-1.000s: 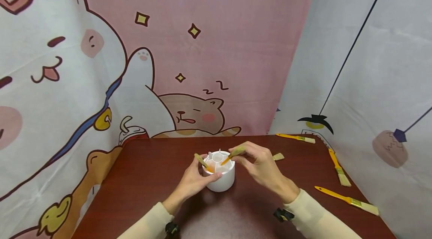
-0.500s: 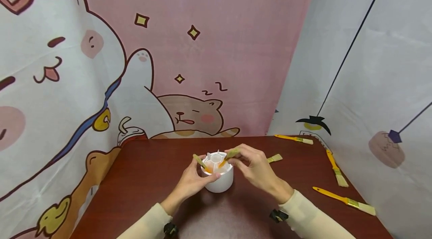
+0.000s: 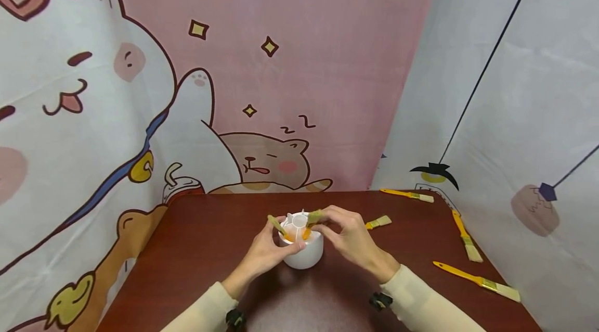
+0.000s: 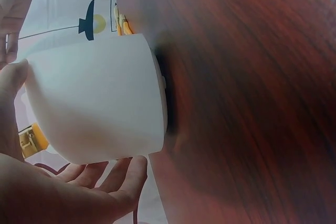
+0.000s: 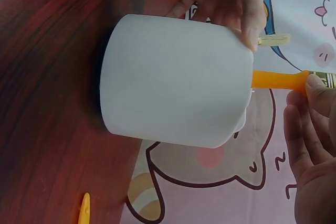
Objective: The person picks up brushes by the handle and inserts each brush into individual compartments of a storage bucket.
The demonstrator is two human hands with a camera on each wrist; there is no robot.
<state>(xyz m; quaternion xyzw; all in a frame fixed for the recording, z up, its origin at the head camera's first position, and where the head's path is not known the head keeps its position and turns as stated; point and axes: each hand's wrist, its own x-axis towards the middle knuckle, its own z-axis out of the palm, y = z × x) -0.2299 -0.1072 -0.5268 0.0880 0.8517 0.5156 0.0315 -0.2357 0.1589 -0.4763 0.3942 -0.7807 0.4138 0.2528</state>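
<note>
A white round brush holder (image 3: 306,257) with a divided top stands on the dark red table (image 3: 196,249). My left hand (image 3: 268,250) grips its left side, thumb on the near wall by the rim and fingers round the far side. One paintbrush (image 3: 278,226) stands tilted in a left compartment, handle down, bristles up. My right hand (image 3: 350,233) pinches a second paintbrush (image 5: 278,80) by its ferrule end. That brush's orange handle reaches down past the holder's rim, its lower end hidden inside.
Several yellow-handled paintbrushes lie on the right side of the table: one just beyond my right hand (image 3: 380,221), a brush at the back edge (image 3: 409,195), a brush by the right edge (image 3: 467,237) and the nearest brush (image 3: 479,281). Printed cloth (image 3: 337,87) hangs behind.
My right hand has moved left and down, lowering the paintbrush's handle deeper into the holder and tipping it more upright. The left hand keeps its grip on the holder.
</note>
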